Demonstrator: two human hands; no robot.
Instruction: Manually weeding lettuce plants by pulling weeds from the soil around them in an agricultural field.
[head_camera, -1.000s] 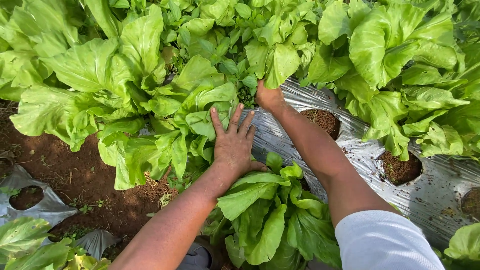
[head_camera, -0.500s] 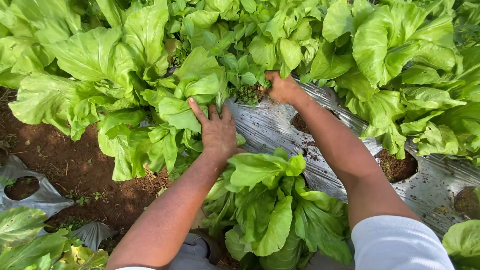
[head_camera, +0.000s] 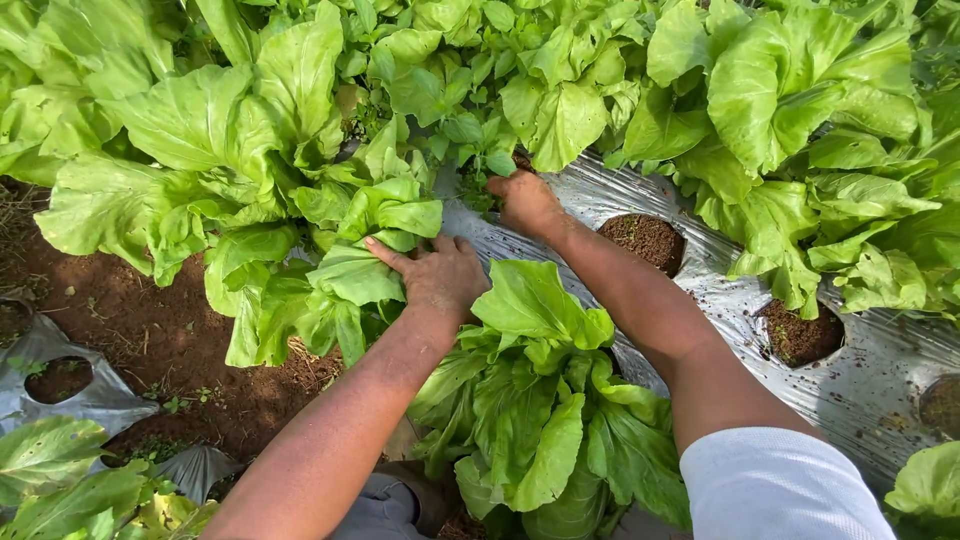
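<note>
Green lettuce plants (head_camera: 250, 150) fill most of the view, growing through round holes in silver plastic mulch (head_camera: 860, 370) laid over a bed, with bare brown soil (head_camera: 150, 330) beside it on the left. Two open planting holes (head_camera: 647, 240) show dark earth and no plant. Nearer the person, a smaller lettuce (head_camera: 540, 400) sits between the forearms.

Compared with half a second ago, both hands have pushed further up into the foliage: the left hand (head_camera: 440, 275) has slid from flat on the sheet onto the leaves, and the right hand (head_camera: 525, 200) has gone deeper under the small weedy growth (head_camera: 475, 150) at the sheet's edge. That reads as the hands closing in on one plant's base rather than passing over it.

The left hand lies palm down, fingers together and curled over a folded lettuce leaf (head_camera: 370, 265), pressing it aside. The right arm reaches straight forward, wrist bent down; its fingers are hidden among stems, so I cannot tell whether they grip anything.
</note>
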